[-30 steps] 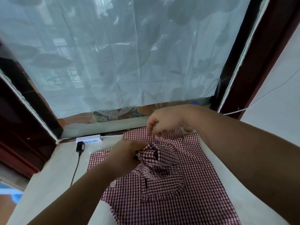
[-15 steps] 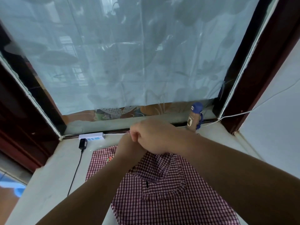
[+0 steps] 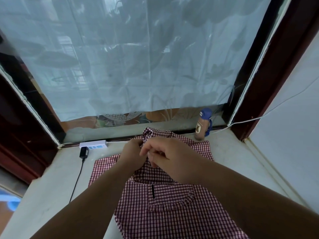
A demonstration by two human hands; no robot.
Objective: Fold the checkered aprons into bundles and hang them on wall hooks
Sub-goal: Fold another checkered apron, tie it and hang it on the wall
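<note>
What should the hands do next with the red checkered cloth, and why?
The left hand and right hand pinch the bunched top of the red-and-white checkered fabric apron; the rest lies flat on the pale stone sill. So probably fold that top down toward the checkered patch pocket.

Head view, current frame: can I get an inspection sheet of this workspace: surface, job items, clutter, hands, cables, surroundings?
Surface: pale flat ledge, partly bare.
Job's things: one checkered apron, lower part lying flat, top bunched and lifted; no wall hooks seen.
Clutter: bottle with blue cap standing upright at back right; blue object at left edge, unclear.
Grippers: left hand and right hand, close together, both grip the apron's bunched top.
Cables: white power strip with black adapter beside it; black cable runs forward over the ledge; white cable along the right wall.
Surroundings: translucent sheet behind the ledge, dark red frame on both sides.
</note>
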